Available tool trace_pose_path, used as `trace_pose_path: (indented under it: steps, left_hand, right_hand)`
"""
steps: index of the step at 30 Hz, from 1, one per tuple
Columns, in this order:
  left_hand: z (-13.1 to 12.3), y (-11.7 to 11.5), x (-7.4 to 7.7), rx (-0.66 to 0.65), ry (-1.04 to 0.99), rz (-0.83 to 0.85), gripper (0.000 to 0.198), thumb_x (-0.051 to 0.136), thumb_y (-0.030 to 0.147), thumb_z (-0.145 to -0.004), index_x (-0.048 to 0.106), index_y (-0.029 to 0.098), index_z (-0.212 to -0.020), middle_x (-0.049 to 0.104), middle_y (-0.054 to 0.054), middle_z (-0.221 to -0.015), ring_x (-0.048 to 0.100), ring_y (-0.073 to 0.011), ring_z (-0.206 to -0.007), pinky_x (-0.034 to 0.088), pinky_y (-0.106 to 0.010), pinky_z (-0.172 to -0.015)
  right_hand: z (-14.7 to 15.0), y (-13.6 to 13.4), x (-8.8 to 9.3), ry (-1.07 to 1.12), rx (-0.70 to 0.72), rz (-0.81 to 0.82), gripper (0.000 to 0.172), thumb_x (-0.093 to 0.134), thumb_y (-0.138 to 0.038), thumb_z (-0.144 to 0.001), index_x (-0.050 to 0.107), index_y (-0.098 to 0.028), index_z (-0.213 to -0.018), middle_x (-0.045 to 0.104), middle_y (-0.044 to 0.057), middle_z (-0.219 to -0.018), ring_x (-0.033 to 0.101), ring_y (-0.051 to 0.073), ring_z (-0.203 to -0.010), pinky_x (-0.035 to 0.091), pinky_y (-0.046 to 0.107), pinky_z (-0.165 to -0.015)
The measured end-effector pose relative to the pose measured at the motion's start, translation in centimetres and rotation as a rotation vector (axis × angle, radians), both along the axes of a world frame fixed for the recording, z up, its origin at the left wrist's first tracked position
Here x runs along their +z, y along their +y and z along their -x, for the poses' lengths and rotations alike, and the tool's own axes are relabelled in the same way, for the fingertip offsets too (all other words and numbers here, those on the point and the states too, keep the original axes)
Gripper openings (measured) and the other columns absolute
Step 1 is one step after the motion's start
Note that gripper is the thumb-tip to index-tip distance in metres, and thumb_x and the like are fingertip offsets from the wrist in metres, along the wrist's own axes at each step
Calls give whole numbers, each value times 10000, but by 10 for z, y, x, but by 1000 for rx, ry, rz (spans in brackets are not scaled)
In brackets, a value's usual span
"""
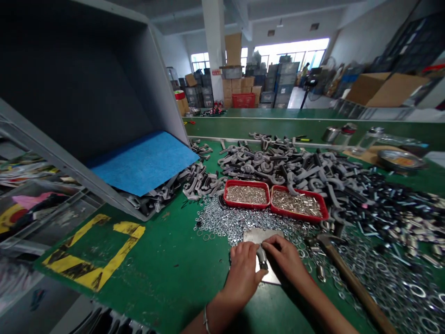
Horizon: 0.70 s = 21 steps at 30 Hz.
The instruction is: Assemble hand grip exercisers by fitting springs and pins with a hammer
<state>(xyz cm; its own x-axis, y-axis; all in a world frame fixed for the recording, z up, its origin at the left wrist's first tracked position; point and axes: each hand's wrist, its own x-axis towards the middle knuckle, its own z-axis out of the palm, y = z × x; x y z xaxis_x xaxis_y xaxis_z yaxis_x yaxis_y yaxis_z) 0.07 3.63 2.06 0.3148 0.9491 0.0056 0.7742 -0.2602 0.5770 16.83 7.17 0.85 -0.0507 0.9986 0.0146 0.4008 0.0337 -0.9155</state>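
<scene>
With the fingers of our left hand (242,271) and right hand (285,258) closed on it, we hold the grey metal fitting (262,258) over the metal plate (255,235). Behind the plate we see two red trays (246,205), and right of the plate lies a hammer (353,279).

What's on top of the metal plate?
Over the metal plate: grey metal part between left hand and right hand. Whatever lies under the hands is covered; can't tell if the part touches the plate.

Left of the left hand (241,271), green tabletop (149,264) offered passage; red trays (247,205) barred the far side, a hammer (352,278) the right.
</scene>
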Motion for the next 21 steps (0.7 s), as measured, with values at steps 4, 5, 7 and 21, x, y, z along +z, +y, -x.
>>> trace_pose_path:
  steps: [4, 5, 7, 21]
  left_hand:
    - [-1, -2, -3, 8, 3, -14, 552, 731, 279, -820, 479, 206, -1306, 553, -65, -1260, 454, -287, -1165, 322, -467, -1039]
    - [-1, -2, -4, 6, 4, -17, 559, 732, 279, -820, 475, 208, -1311, 552, -65, -1260, 454, -286, -1162, 321, -467, -1039]
    - [-2, -1, -4, 4, 2, -23, 560, 733, 278, -822, 473, 212, -1314, 553, -64, -1257, 456, -284, -1154, 318, -466, -1039]
    - [1, 1, 1, 4, -46, -9, 486, 718, 287, -834, 524, 239, -1277, 566, -49, -1231, 465, -267, -1137, 320, -417, -1017]
  right_hand:
    - [1, -4, -3, -106, 16, -83, 203, 558, -355, -917, 642, -224, -786, 655, 42, -801, 589, 238, -815, 434, 371, -797]
    - [3, -6, -3, -134, 30, -108, 203, 544, -352, -927, 636, -228, -795, 646, 49, -822, 575, 246, -843, 422, 387, -826]
    - [7, -8, -2, -188, 76, -152, 197, 527, -347, -936, 637, -234, -818, 634, 64, -853, 547, 262, -881, 400, 417, -869]
    - [-173, -57, -7, -1085, -84, -218, 353, 423, -456, -924, 617, -160, -923, 648, 166, -886, 582, 327, -805, 480, 482, -750]
